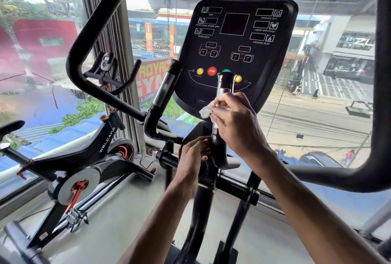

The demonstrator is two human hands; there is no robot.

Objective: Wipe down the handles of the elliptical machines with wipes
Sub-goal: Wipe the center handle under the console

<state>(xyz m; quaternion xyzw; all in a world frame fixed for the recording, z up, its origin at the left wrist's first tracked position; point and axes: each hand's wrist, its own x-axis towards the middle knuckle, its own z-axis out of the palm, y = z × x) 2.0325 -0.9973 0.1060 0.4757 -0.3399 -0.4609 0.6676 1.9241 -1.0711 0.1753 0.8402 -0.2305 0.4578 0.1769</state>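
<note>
Right now the right hand (pixel 234 124) grasps a crumpled white wipe (pixel 206 111), pressing it round the chrome section of the elliptical's right pulse-grip handle (pixel 226 84). That handle stands upright at six o'clock of the console (pixel 234 52), its black cap overlapping the green button (pixel 226 70). At seven o'clock of that hand, the left hand (pixel 193 158) curls its fingers on the same handle's black lower bend. The left pulse-grip handle (pixel 164 88) rises at nine o'clock, untouched. A long black left swing handle (pixel 93 31) curves at ten o'clock, and a right swing handle (pixel 380 73) at three o'clock. A Welcare spin bike (pixel 84 158) stands by the window (pixel 31 52) at eight o'clock.
</note>
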